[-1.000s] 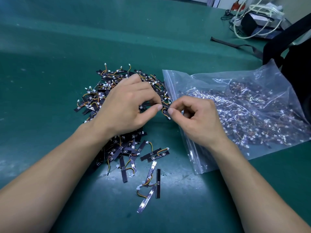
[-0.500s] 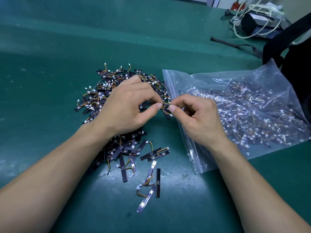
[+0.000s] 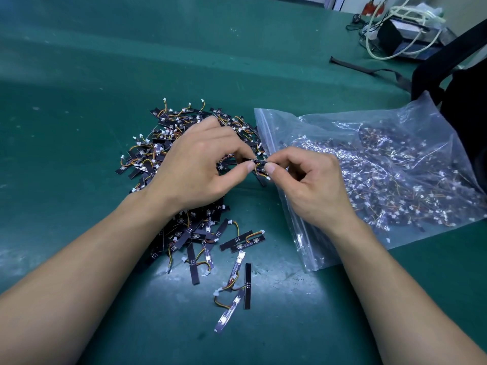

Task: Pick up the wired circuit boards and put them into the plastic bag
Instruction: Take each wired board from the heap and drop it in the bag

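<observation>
A heap of small black wired circuit boards [image 3: 168, 143] lies on the green mat, partly hidden under my left hand. My left hand [image 3: 200, 164] and my right hand [image 3: 308, 180] meet above the heap's right edge and together pinch one black board [image 3: 258, 162] between thumbs and forefingers, its orange wire hanging below. The clear plastic zip bag [image 3: 382, 167] lies to the right, holding many boards, its mouth edge just behind my right hand. Several loose boards [image 3: 237, 280] lie near the front.
The green mat [image 3: 79, 88] covers the table. A black bag or chair back [image 3: 463, 96] stands at the far right behind the plastic bag. A dark strap [image 3: 369, 68] and a box with white cables [image 3: 405, 32] sit at the back right.
The two hands stay together over the heap's edge; the pinched board has turned slightly and now shows as a dark strip between the fingertips. The bag and heap have not moved.
</observation>
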The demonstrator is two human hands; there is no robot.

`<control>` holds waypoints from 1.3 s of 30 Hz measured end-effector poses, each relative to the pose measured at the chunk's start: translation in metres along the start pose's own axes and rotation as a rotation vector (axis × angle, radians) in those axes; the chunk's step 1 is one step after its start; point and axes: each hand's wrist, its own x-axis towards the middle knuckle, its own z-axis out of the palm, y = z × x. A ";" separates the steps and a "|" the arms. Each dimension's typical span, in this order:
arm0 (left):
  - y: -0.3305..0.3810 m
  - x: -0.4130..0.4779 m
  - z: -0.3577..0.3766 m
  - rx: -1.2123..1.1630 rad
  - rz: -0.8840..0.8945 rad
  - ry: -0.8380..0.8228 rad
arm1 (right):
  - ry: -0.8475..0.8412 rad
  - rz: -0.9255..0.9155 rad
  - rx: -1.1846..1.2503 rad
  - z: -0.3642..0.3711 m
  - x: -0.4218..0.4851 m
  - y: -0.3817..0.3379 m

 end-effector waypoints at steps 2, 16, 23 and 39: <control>0.000 0.000 0.000 -0.001 0.001 -0.005 | 0.004 -0.011 -0.007 0.000 0.000 0.000; 0.000 0.001 -0.001 0.008 0.019 0.011 | 0.009 0.002 -0.006 0.000 -0.001 0.000; 0.000 0.001 -0.001 -0.010 0.002 -0.008 | 0.005 -0.006 -0.011 -0.001 0.000 0.001; 0.000 0.001 0.000 -0.008 0.012 -0.004 | 0.010 0.009 -0.003 0.001 -0.001 0.000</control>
